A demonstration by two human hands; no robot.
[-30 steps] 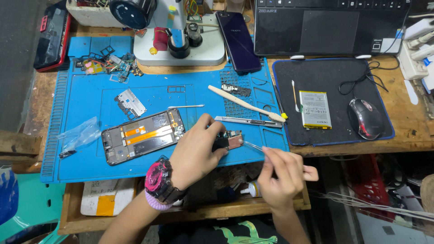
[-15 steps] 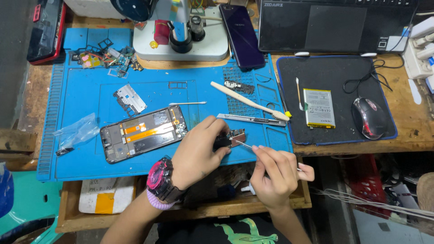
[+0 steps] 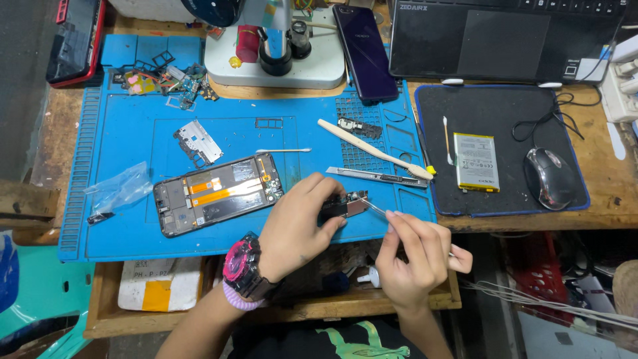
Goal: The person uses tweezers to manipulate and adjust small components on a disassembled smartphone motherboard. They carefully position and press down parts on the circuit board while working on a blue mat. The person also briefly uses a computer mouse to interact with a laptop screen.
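Little had shifted in a second: the left hand (image 3: 297, 229) still pinched a small circuit board (image 3: 345, 205) above the blue mat's (image 3: 119, 139) near edge, beside the opened phone (image 3: 218, 195), while the right hand (image 3: 415, 256), fingers closed, kept fine tweezers (image 3: 373, 207) at it

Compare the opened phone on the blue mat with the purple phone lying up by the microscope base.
The opened phone lies with its back off, showing orange flex cables and bare frame; the purple phone is closed, with a glossy dark shell. The opened phone lies slantwise across the middle of the blue mat; the purple phone lies nearly lengthwise at the mat's far edge. Both lie flat, and neither is touched by the hands.
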